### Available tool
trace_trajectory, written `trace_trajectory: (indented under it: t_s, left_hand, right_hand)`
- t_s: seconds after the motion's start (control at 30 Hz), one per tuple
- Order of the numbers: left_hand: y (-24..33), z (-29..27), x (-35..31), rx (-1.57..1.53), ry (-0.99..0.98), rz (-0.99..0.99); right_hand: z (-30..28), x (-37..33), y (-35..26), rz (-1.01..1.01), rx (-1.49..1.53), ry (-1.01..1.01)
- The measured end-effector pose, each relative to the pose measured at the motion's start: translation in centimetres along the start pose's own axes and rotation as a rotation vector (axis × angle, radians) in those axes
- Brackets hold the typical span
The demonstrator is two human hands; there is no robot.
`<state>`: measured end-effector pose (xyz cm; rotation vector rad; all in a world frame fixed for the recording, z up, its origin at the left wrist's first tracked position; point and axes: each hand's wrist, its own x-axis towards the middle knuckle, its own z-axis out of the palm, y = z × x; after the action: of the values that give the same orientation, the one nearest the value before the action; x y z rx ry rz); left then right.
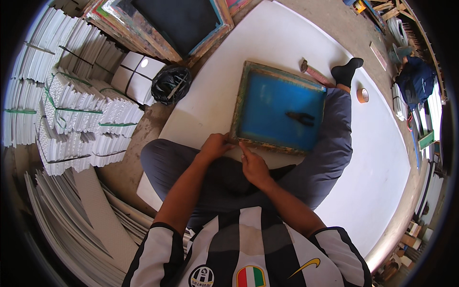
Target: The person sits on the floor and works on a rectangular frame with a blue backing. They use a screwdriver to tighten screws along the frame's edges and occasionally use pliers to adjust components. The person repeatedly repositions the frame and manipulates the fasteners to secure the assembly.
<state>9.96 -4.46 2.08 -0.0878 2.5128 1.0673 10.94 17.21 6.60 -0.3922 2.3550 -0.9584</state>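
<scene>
A wooden screen frame (248, 76) with blue mesh (277, 107) lies on a white sheet in front of my crossed legs. Black pliers (301, 117) rest on the mesh toward its right side. My left hand (215, 146) grips the frame's near left corner with curled fingers. Right beside it, my right hand (253, 165) pinches at the frame's near edge, fingertips touching the wood. What the fingertips hold, if anything, is too small to tell.
A hammer (313, 72) lies beyond the frame by my foot, a tape roll (362, 95) further right. A black plastic bag (170, 83), stacked screen frames (167, 24) and tied white bundles (71, 105) stand at the left. The white sheet (377, 158) covers the floor.
</scene>
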Motion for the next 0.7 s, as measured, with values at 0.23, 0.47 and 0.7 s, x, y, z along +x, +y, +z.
trace_trajectory:
  t_s: [0.23,0.47,0.7]
  left_hand:
    - [-1.3,-0.2,0.9,-0.160,-0.034,-0.171]
    - [-1.2,-0.5,1.1,-0.253,-0.046,-0.187]
    - [-1.1,-0.4,1.2,-0.274,-0.048,-0.200]
  right_hand:
    - [0.5,0.1,0.1,-0.011,-0.102,0.032]
    - [0.2,0.4,-1.5,0.085,-0.217,-0.026]
    - [-0.4,0.9,-2.8,0.126,-0.233,-0.091]
